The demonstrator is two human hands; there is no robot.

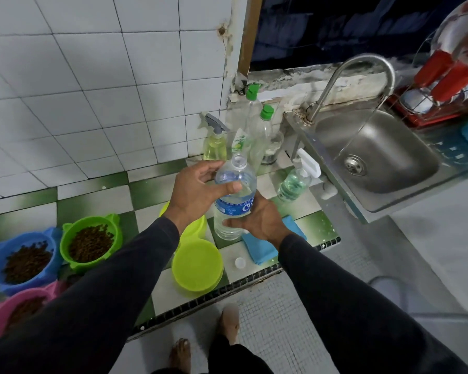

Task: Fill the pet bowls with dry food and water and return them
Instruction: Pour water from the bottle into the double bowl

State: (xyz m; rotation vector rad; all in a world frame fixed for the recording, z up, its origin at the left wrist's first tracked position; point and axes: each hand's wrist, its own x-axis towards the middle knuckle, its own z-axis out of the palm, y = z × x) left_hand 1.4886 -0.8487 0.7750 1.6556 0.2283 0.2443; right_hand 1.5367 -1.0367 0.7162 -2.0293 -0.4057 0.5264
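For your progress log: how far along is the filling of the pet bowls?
Done: the blue bowl, green bowl and pink bowl hold dry food. In hand: both hands, left and right, grip the uncapped water bottle; its white cap lies on the counter. Left: the yellow-green bowls look dry, and nothing has been returned.

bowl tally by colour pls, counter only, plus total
Blue plastic bowl with brown kibble: 1
Green plastic bowl with brown kibble: 1
Pink plastic bowl with kibble, partly behind the sleeve: 1
Yellow-green plastic bowls, no kibble: 2
Total: 5 bowls
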